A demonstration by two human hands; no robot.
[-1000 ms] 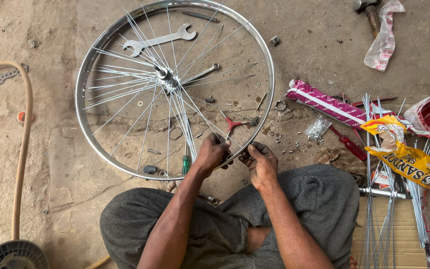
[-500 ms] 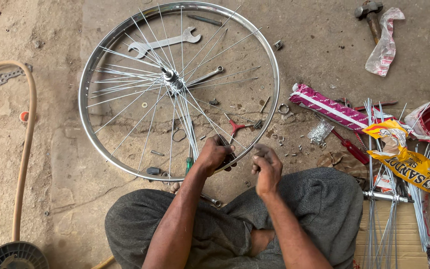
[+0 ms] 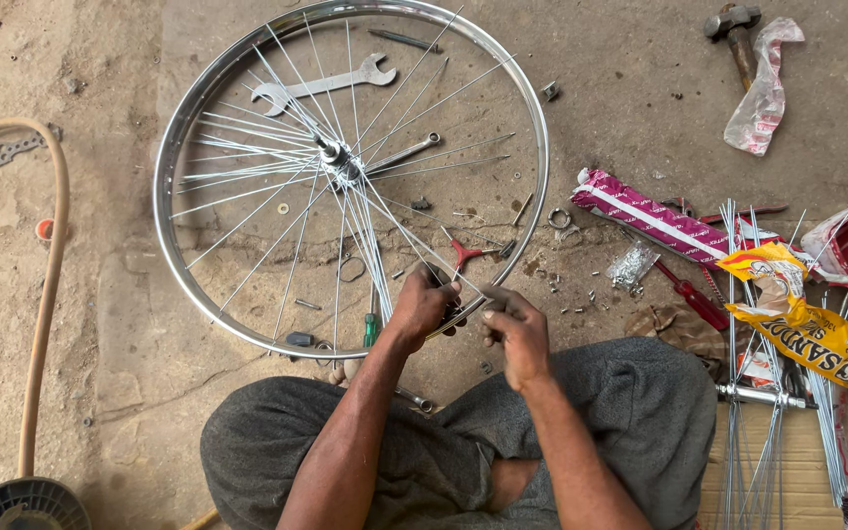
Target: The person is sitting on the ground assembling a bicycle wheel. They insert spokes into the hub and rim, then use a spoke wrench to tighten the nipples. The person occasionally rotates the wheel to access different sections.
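A bicycle wheel (image 3: 247, 93) lies flat on the concrete floor (image 3: 640, 108) and fills the upper middle of the frame, its hub (image 3: 334, 157) pointing straight up at the camera, so the round rim has no long axis of its own; the thin spokes (image 3: 247, 211) fan out from the hub to every side, some loose and crossing at odd angles. The nearest arc of the rim sits at lower centre, just above the person's knees, and both hands meet there. The left hand (image 3: 422, 306) is curled over the rim, fingers bent and closed around the metal and the spoke end that runs down from the hub toward it. The right hand (image 3: 514, 336), just to the right and almost touching the left, has its fingertips pinched together on something small at the rim; what it is cannot be made out. Inside the wheel, at upper centre, lies a double-ended spanner (image 3: 326, 86), long axis running left to right and tilted slightly up to the right. A small red tool (image 3: 463, 253) rests just above the hands. To the right of the wheel lie a pink wrapped packet (image 3: 640, 211), a yellow bag (image 3: 817, 334) and a bundle of loose spokes (image 3: 748, 461), with a hammer (image 3: 733, 34) in the upper right corner. A tan hose (image 3: 49, 285) curves down the left edge.
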